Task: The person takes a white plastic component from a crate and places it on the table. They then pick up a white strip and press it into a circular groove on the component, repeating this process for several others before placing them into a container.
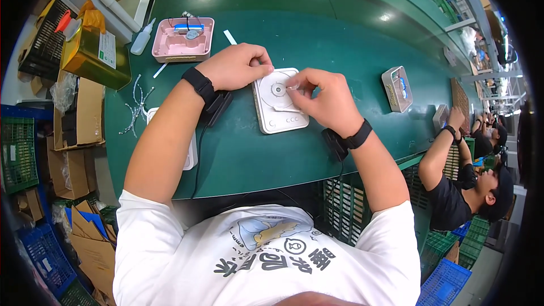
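Note:
A white, rounded square casing (289, 120) lies on the green table in front of me. It has a round disc well, a central hub (278, 89) and a few round buttons near its front edge, like a portable CD player. My left hand (238, 67) curls at the casing's far left corner, thumb and forefinger closed on its edge. Over the right side of the disc well, my right hand (324, 95) pinches something small and pale beside the hub; its kind is too small to tell. Each wrist wears a black band with a small black box.
A pink open casing (181, 52) with a blue part and wires stands far left, beside a white squeeze bottle (143, 37) and a yellow can (96, 56). Twisted wires (136, 107) and another white casing (190, 153) lie left. Rightward are a pale casing (396, 89) and a co-worker (464, 192).

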A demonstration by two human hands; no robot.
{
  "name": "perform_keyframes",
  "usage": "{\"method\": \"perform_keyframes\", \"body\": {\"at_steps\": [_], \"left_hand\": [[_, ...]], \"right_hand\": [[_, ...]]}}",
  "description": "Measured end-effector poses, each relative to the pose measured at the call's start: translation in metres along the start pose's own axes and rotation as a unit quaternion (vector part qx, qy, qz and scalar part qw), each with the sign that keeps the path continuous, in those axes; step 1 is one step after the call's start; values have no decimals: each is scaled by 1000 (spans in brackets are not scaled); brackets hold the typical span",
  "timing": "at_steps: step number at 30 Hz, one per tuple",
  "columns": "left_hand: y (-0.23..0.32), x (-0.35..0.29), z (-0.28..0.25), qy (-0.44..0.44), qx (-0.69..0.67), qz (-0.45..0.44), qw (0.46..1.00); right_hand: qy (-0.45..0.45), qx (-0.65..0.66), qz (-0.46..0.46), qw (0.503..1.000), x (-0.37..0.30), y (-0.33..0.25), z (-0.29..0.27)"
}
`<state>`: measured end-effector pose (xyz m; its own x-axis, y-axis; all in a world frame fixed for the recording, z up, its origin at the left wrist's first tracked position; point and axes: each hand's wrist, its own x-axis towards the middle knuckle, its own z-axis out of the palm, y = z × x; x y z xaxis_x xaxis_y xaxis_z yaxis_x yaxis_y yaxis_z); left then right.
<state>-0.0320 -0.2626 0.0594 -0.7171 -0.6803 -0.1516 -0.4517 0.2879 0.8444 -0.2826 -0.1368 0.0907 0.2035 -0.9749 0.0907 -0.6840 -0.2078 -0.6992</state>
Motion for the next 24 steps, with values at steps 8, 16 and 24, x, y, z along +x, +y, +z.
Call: {"method": "perform_keyframes", "body": {"at_steps": [8,16,24], "left_hand": [[10,0,0,2,29,-5,1000],[15,6,18,82,30,219,972],[39,0,0,45,142,78,986]], "right_hand": [[75,-103,-69,989,-6,-12,13],[123,-102,-41,986,-6,-7,30],[62,-74,-81,992,1,2,20]]}}
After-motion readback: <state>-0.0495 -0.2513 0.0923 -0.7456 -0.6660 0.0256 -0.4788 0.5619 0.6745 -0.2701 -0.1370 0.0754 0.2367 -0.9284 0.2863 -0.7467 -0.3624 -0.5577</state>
